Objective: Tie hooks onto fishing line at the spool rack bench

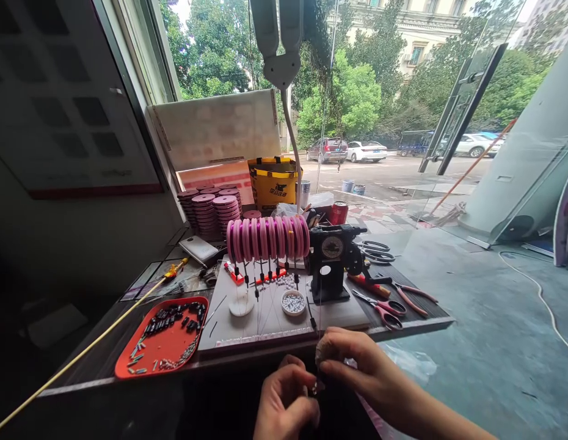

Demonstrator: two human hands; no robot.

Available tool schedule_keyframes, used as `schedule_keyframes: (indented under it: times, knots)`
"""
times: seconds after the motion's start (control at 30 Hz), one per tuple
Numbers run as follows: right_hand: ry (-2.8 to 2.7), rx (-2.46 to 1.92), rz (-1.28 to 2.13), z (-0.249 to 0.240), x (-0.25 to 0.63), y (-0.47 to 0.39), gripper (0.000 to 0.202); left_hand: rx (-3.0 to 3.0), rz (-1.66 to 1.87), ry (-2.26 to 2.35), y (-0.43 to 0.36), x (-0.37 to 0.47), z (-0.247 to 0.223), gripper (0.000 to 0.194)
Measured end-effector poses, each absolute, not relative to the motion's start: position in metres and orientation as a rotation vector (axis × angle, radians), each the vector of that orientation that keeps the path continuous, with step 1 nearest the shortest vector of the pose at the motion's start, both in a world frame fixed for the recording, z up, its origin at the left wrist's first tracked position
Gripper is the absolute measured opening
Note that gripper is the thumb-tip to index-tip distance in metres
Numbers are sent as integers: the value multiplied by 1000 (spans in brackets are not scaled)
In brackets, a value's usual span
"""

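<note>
Below the table's front edge, my left hand [286,400] pinches a small shiny piece too tiny to name. Close beside it, my right hand [350,360] is closed, thumb against fingers, on a thin line that runs down from the spools. A black sleeve-like piece [313,322] hangs on that line just above my fingers. The row of pink spools [268,238] sits on a black hand-crank winder [332,260]. Several lines with black pieces hang from the spools. Beneath them stands a white dish of small silvery beads [293,302].
A red tray [151,357] with black pieces and small metal parts lies at the left. Right of the winder are scissors [387,311] and pliers [412,296]. A yellow rod [96,339] slants across the left. Spool stacks [215,211] and a yellow bag [272,186] stand behind.
</note>
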State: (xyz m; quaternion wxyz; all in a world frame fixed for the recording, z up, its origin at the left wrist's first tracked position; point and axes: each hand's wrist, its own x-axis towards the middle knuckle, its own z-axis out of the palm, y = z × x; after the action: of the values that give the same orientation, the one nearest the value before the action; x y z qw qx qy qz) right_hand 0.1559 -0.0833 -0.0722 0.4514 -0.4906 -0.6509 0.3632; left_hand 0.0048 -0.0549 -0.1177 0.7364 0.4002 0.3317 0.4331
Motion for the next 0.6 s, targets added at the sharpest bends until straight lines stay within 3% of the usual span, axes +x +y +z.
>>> schedule_keyframes:
  times: [0.1, 0.3, 0.5, 0.6]
  knots:
    - [-1654, -1200, 904, -64, 156, -81, 16, 892, 947, 747, -53, 5, -120, 27]
    - [-1739, -1232, 926, -55, 153, -81, 13, 899, 947, 714, -51, 6, -122, 28]
    - [-1797, -1252, 929, -56, 153, -81, 11, 964, 925, 709, -50, 4, -126, 26]
    - [-1807, -1265, 955, -57, 153, -80, 10, 962, 923, 664, -52, 5, -125, 13]
